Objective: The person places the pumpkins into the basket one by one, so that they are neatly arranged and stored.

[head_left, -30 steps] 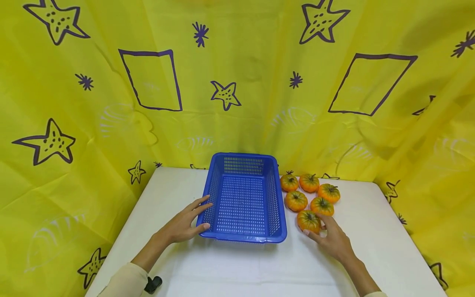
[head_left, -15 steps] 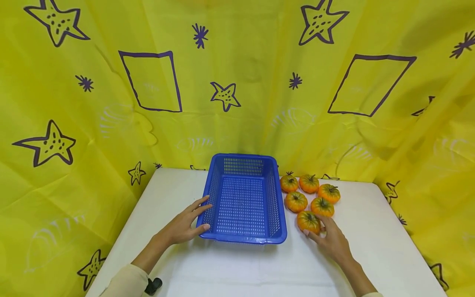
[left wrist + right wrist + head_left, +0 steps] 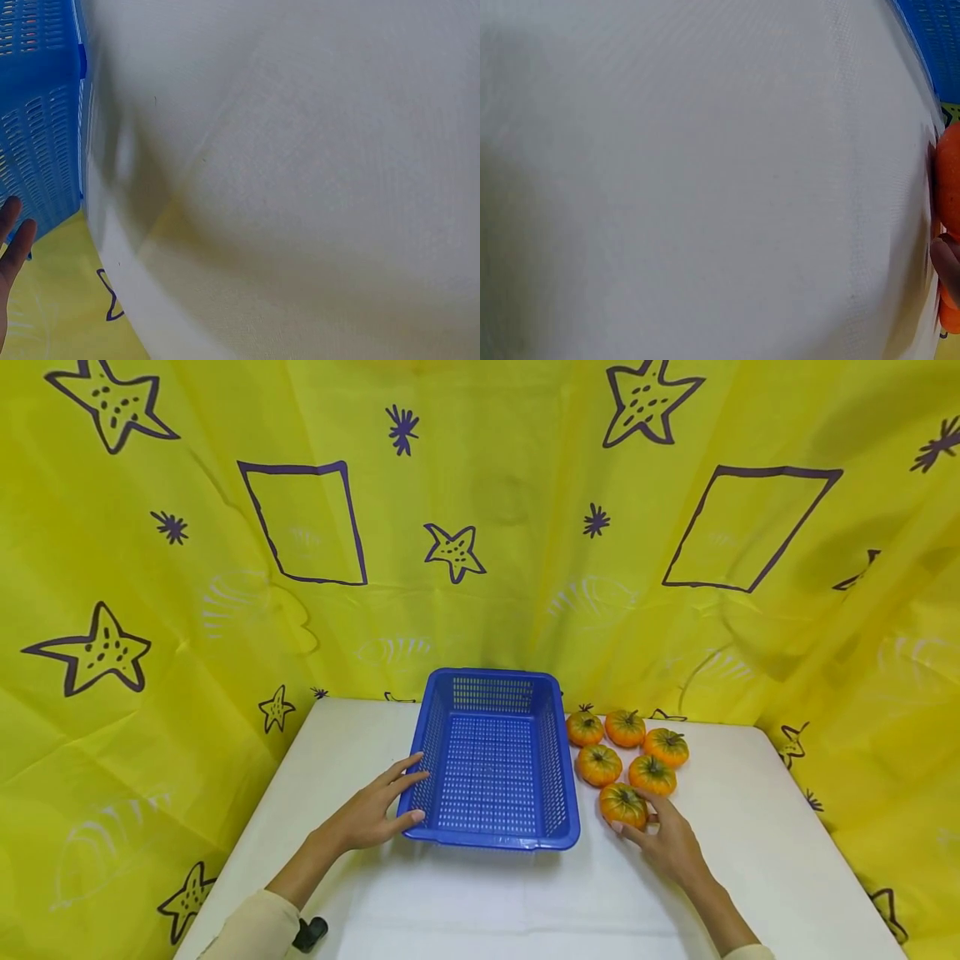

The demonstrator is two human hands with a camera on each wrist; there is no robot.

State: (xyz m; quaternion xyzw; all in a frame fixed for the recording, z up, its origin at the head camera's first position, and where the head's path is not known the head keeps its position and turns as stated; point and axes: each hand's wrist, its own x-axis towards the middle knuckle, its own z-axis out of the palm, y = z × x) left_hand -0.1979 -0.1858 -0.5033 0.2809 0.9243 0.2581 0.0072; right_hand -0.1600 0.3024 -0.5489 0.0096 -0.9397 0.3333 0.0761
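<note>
A blue plastic basket with slotted walls stands on the white table, and nothing lies inside it. My left hand rests on its left rim with fingers spread and fairly straight; the left wrist view catches two fingers beside the basket wall. To the right of the basket, my right hand holds the nearest small orange-and-green pumpkin between thumb and fingers, on the table. At the edge of the right wrist view are that pumpkin and a fingertip.
Several more small pumpkins sit close together behind the held one, along the basket's right side. A yellow curtain with starfish drawings encloses the table behind and at both sides. A small black object lies near the left sleeve.
</note>
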